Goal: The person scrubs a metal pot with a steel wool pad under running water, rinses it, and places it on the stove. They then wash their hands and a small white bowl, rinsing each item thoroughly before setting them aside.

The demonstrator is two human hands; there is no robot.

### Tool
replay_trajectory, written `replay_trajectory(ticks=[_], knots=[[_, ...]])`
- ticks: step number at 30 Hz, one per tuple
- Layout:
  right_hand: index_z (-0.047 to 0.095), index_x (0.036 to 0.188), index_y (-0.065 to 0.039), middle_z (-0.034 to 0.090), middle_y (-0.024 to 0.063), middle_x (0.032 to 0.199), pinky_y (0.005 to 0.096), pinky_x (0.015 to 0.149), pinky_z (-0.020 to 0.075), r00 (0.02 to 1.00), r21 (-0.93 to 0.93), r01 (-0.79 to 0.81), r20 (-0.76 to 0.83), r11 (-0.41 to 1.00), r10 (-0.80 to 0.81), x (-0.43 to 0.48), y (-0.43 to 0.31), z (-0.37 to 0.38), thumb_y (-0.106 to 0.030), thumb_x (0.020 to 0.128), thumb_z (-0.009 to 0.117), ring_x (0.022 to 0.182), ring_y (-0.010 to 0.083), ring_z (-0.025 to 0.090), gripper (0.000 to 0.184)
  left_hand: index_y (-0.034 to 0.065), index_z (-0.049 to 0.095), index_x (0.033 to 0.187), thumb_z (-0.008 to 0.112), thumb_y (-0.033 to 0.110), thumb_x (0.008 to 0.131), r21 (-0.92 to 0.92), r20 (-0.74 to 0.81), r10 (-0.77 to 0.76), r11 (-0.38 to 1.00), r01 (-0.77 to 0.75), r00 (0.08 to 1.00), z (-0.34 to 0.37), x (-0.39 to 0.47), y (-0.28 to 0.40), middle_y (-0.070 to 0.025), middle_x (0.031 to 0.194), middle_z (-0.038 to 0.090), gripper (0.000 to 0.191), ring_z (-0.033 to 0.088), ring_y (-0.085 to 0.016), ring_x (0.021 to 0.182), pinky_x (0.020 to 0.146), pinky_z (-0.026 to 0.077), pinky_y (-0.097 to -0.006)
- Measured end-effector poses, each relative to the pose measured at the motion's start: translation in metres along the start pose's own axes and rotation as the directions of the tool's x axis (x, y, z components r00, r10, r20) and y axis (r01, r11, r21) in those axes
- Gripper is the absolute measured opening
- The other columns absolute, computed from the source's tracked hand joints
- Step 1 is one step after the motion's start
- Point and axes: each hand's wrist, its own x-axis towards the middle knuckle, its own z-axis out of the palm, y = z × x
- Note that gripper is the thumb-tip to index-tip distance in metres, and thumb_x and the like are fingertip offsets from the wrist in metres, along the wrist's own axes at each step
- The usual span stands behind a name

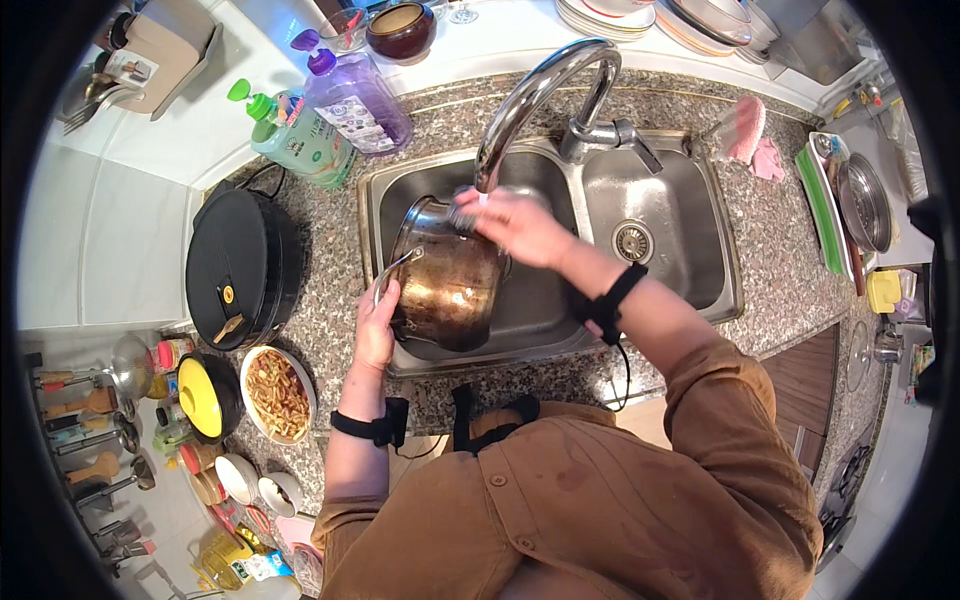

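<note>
My left hand (376, 326) grips the wire side handle (391, 271) of a scorched stainless-steel pot (448, 289). The pot lies tilted on its side in the left basin (541, 319) of a double sink. At its upper rim, my right hand (517, 225) is blurred by motion and holds a grey scouring pad (463, 214), probably steel wool, against the metal. Directly above that hand is the spout of the chrome faucet (491, 150), with a bit of water at its mouth. The pot's inside is hidden from me.
Left of the sink stand a black electric pan (238, 262), soap bottles (304, 142) and a bowl of sliced food (279, 394). The right basin (630, 199) has a strainer drain. Pink cloths (754, 142) and a green-edged rack (819, 210) are on the right, stacked plates (607, 19) behind.
</note>
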Motion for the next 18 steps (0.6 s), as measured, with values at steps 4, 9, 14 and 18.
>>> replay_trajectory(ticks=[4,9,14,18], knots=[[0.057,0.127,-0.004,0.062,0.0047,0.12,0.0326,0.093,0.0423,0.633,0.694,-0.59,0.082,0.412,0.77,-0.005,0.058,-0.007,-0.028,0.096,0.055,0.106,0.0202,0.059,0.039,0.0006,0.056,0.122,0.049,0.029,0.097,-0.308,-0.042,0.01,0.951,-0.022,0.999,-0.005,0.001,0.007,-0.0098,0.117,0.063,0.039,0.058,-0.022,0.108,0.097,0.042,-0.0364],[0.057,0.124,-0.004,0.065,0.0052,0.109,0.0334,0.086,0.0491,0.539,0.809,-0.546,0.142,0.216,0.83,-0.034,0.074,0.0,-0.022,0.097,0.052,0.098,0.0179,0.062,0.033,0.0006,0.056,0.122,0.045,0.033,0.099,-0.462,-0.006,-0.072,0.885,0.061,0.997,-0.004,0.014,0.006,-0.0122,0.118,0.062,0.042,0.059,-0.023,0.109,0.097,0.043,-0.0374],[0.067,0.11,-0.007,0.068,0.004,0.104,0.0346,0.087,0.0487,0.716,0.549,-0.556,-0.064,0.624,0.695,-0.011,0.051,-0.011,-0.024,0.094,0.054,0.099,0.0225,0.063,0.026,-0.0018,0.056,0.122,0.052,0.035,0.097,-0.083,0.003,-0.093,0.992,0.093,0.996,0.009,0.014,0.005,-0.0102,0.12,0.06,0.044,0.056,-0.019,0.109,0.097,0.041,-0.0324],[0.068,0.101,-0.004,0.066,0.0097,0.107,0.0319,0.087,0.0492,0.979,0.033,-0.183,-0.089,0.983,0.185,0.002,0.003,-0.002,-0.012,0.087,0.061,0.099,0.0243,0.063,0.018,-0.0018,0.057,0.123,0.055,0.038,0.095,0.086,0.068,-0.076,0.994,0.07,0.995,0.032,0.021,0.005,-0.0075,0.115,0.06,0.048,0.052,-0.016,0.108,0.098,0.037,-0.0293]])
